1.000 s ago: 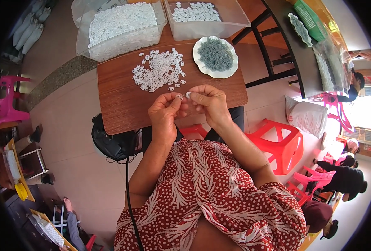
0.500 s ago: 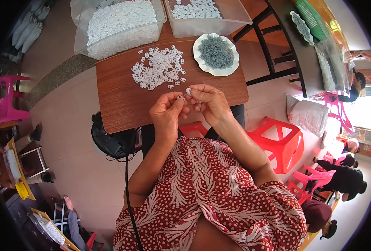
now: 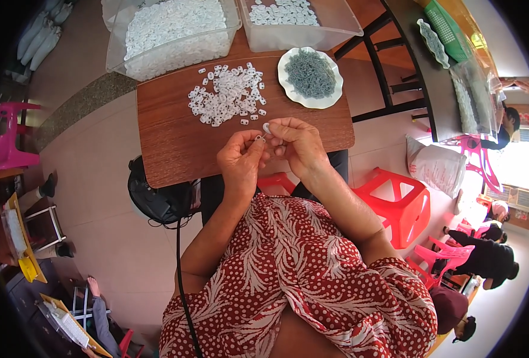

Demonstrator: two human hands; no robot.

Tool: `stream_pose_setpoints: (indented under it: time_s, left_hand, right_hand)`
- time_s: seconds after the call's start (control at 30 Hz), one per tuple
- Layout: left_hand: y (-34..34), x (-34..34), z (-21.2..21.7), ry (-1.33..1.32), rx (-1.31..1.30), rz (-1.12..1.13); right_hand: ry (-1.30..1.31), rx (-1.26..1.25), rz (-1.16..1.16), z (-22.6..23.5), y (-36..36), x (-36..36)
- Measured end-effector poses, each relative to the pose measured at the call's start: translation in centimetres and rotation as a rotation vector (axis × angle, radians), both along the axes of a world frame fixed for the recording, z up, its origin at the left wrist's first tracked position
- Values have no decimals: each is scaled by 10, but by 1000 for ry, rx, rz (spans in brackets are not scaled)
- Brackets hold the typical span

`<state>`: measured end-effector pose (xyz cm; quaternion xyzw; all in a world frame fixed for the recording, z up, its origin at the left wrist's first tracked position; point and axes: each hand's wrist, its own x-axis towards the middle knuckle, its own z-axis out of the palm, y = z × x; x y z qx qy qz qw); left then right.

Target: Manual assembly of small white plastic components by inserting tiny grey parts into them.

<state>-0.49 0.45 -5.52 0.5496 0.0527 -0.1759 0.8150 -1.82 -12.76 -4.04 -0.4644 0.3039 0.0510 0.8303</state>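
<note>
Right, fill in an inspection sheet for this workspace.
Surface: brown tabletop, wood-grained.
Parts: white heap; grey pieces on a scalloped plate; white pieces in two clear bins.
Clutter: dark bundle beside the tabletop's near left corner.
Left fingers: pinching a small white piece.
Right fingers: pinching a rounded white piece.
Cables: black cord down the left side.
Surroundings: red stool and people, right.

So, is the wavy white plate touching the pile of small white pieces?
Apart: the head view shows bare brown tabletop between the wavy white plate and the pile of small white pieces.
</note>
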Motion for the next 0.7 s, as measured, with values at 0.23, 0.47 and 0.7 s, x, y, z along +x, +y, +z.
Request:
stream_pose_setpoints:
  time_s: [0.23, 0.47, 0.7]
  left_hand:
    - [0, 1, -1, -8, 26, -6]
    - [0, 1, -3, -15, 43, 11]
    - [-2, 1, -4, -34, 70, 36]
  right_hand:
    - [-20, -48, -12, -1, 4, 1]
    - [-18, -80, -22, 4, 10, 0]
    - [-81, -138, -89, 0, 19, -1]
